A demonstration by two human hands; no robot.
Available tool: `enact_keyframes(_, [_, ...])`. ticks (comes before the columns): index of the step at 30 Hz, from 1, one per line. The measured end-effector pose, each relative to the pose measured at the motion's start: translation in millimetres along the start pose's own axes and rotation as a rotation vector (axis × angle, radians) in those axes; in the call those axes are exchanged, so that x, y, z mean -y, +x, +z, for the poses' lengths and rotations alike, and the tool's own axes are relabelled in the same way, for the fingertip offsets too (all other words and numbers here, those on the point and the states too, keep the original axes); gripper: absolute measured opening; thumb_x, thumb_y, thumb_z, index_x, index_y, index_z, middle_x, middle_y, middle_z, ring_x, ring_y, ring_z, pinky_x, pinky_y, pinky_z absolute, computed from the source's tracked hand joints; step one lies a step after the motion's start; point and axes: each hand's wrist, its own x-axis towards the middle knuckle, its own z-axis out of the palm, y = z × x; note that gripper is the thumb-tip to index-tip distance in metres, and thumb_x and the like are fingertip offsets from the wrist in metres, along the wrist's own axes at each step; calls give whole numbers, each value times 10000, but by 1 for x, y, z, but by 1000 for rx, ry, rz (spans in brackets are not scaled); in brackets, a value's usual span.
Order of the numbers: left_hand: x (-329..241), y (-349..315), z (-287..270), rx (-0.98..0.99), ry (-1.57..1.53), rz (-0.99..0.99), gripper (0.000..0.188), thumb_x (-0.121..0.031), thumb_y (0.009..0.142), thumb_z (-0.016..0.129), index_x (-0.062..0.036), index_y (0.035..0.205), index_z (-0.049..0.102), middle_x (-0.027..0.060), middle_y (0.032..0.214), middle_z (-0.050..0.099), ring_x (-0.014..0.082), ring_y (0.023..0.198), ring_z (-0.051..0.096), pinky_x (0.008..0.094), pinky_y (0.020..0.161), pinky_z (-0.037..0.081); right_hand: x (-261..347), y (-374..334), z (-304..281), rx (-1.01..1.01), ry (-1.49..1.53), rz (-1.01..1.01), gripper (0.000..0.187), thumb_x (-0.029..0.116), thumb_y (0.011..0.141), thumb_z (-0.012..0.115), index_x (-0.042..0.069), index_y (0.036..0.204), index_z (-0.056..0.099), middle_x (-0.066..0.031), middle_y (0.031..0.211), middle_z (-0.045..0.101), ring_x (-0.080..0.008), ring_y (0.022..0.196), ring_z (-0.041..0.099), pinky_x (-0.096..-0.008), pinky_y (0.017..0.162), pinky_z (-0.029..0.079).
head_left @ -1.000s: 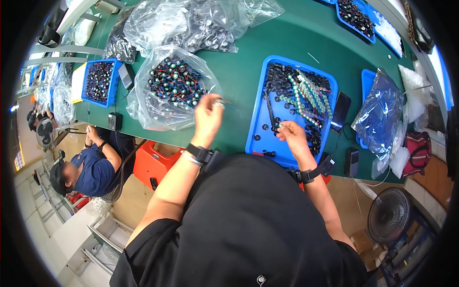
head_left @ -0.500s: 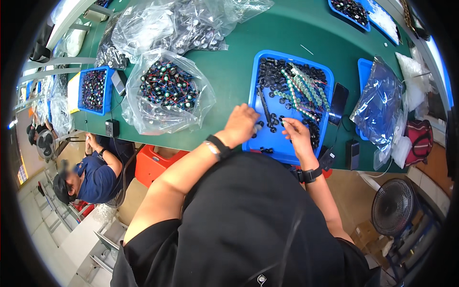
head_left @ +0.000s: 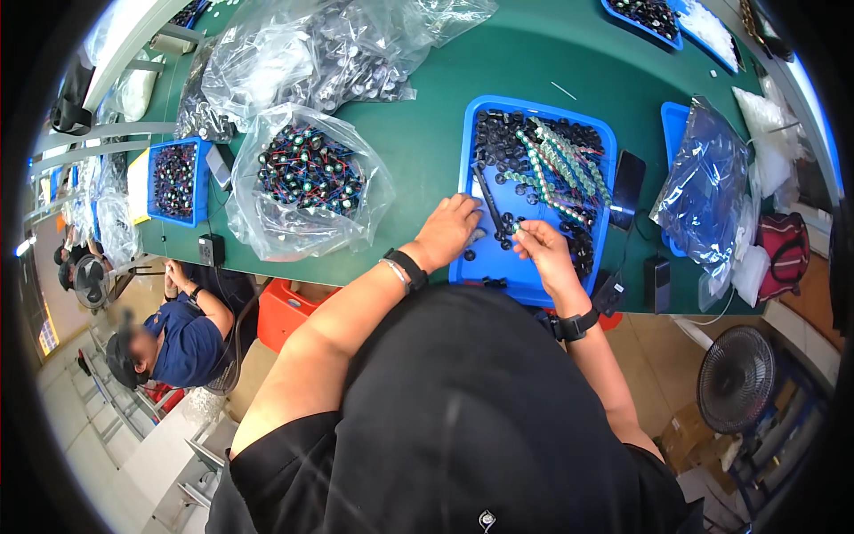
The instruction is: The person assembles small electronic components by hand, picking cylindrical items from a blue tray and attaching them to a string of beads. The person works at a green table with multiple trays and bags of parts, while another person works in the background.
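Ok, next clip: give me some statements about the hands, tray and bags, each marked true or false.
1. Both hands are over the blue tray. True.
2. The left hand is inside the clear bag. False: it rests at the tray's left edge, apart from the bag.
3. The right hand pinches a small part. True.
4. The table is red. False: it is green.
5. A dark phone lies right of the tray. True.

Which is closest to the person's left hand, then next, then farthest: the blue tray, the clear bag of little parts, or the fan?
From the left hand:
1. Blue tray, right under it.
2. Clear bag of parts, to its left.
3. Fan, on the floor, far right.
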Motion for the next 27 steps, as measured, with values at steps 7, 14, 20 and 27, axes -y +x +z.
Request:
enact_keyframes(7, [-11, -3, -10, 363, 295, 32, 206, -202, 815, 545, -69, 920, 662, 66, 1070, 577, 240, 1151, 433, 388, 1000, 317, 0, -1, 5, -5, -25, 40, 166, 128, 898, 575, 5, 1010, 579, -46, 846, 622, -104, 712, 579, -231, 638, 449])
enact_keyframes(14, [-18, -8, -3, 325, 226, -7, 205, -167, 810, 517, -91, 937, 659, 43, 974, 576, 210, 1067, 459, 376, 982, 316, -3, -1, 3, -21, -31, 37, 160, 126, 896, 575, 9, 1006, 584, -38, 837, 621, -98, 699, 577, -229, 625, 449])
enact_keyframes(20, [-23, -8, 5, 405, 272, 97, 195, -150, 805, 513, -90, 939, 642, 40, 858, 587, 207, 953, 512, 369, 941, 342, -4, -2, 7, -5, -36, 37, 157, 139, 890, 588, 23, 995, 597, -25, 837, 622, -91, 702, 574, -224, 629, 448])
enact_keyframes(27, [-20, -2, 3, 230, -80, -179, 164, -238, 836, 571, -86, 864, 626, 50, 844, 600, 224, 854, 550, 363, 843, 374, 5, -7, 10, 14, -26, 29, 161, 148, 891, 594, 28, 999, 601, -18, 849, 617, -88, 717, 566, -220, 633, 443])
